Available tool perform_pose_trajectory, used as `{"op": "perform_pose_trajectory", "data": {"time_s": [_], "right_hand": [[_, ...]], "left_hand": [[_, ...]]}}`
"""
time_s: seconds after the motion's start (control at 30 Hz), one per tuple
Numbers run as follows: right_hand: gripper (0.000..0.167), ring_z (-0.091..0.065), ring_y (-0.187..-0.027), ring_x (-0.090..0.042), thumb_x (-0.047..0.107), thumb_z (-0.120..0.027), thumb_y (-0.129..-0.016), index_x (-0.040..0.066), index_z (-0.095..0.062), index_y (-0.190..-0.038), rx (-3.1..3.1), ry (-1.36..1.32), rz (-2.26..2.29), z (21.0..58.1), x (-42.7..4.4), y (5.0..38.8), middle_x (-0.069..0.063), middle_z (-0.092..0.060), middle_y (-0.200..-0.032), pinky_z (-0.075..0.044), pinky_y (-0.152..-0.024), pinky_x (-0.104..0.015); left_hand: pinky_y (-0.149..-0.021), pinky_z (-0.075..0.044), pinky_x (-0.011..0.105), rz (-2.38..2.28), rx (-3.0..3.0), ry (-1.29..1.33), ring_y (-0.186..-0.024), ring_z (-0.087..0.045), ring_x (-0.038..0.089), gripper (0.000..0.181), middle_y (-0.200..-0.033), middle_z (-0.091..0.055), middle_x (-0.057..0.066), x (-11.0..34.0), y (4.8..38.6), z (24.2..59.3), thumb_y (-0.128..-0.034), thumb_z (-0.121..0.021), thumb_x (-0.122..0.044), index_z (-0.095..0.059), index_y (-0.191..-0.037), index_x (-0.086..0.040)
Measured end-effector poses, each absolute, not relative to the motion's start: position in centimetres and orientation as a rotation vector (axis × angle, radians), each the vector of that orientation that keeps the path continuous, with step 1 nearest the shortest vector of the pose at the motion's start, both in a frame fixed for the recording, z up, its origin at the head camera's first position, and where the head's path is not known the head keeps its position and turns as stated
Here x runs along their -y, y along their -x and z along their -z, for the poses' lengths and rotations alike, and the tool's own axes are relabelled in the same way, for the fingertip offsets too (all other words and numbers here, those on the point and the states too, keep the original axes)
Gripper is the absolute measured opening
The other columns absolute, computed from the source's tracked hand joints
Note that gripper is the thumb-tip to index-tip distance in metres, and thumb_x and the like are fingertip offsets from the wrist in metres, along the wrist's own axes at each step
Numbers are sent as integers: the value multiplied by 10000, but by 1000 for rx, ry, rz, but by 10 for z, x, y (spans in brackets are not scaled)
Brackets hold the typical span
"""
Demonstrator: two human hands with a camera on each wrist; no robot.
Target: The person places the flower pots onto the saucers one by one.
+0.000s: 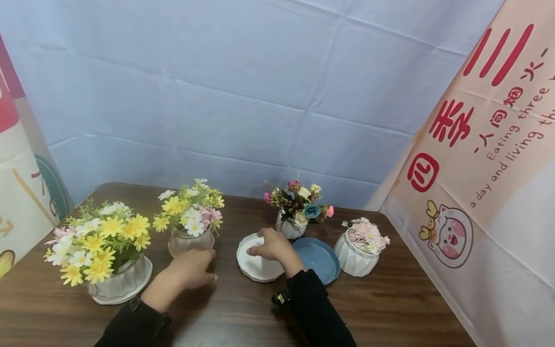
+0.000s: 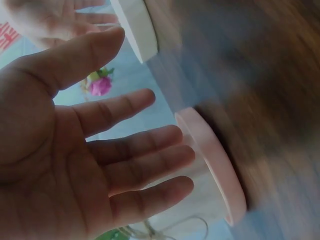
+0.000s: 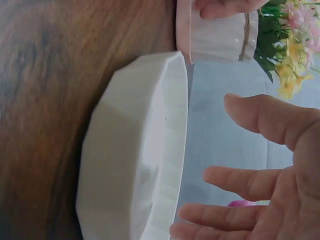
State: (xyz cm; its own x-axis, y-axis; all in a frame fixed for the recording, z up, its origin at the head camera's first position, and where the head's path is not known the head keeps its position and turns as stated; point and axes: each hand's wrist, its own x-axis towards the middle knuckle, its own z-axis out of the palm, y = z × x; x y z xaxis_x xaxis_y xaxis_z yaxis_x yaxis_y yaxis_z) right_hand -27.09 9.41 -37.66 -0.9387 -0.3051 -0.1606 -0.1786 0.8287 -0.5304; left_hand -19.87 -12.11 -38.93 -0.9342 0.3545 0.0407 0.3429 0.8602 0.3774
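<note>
My left hand (image 1: 190,269), fingers spread and fairly straight, is beside a white pot (image 1: 191,242) of yellow, white and pink flowers. In the left wrist view a pink saucer (image 2: 216,160) lies under that pot, and twine (image 2: 150,231) is tied around it. My fingertips are close to the saucer; I cannot tell whether they touch. Over the white faceted saucer (image 1: 257,266) hovers my right hand (image 1: 274,245), its fingers extended near the rim. The right wrist view shows that saucer (image 3: 115,150) on the table with nothing held in the hand.
A larger flower pot (image 1: 117,284) on a white saucer (image 1: 139,284) stands at left. Behind the right hand is a pot (image 1: 290,229) of mixed roses. A blue saucer (image 1: 321,260) and a white pot (image 1: 357,258) with pale pink flowers are at right, on the wooden table (image 1: 390,308).
</note>
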Motion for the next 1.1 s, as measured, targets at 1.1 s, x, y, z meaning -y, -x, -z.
{"op": "perform_pose_trajectory", "data": {"time_s": [1.1], "right_hand": [[609,-461,-1164,-382,270,-701,-835,-41,-477,-1309,-2781,270,885,375,-146,285,-214,-512,-1260,-430,-892,-471]], "left_hand": [[-748,-468,422,-612,-2984,-623,-878,-538,268,374,-908,-546,107,86,215,390,-752,-751,-241,-626,-1013,-5]]}}
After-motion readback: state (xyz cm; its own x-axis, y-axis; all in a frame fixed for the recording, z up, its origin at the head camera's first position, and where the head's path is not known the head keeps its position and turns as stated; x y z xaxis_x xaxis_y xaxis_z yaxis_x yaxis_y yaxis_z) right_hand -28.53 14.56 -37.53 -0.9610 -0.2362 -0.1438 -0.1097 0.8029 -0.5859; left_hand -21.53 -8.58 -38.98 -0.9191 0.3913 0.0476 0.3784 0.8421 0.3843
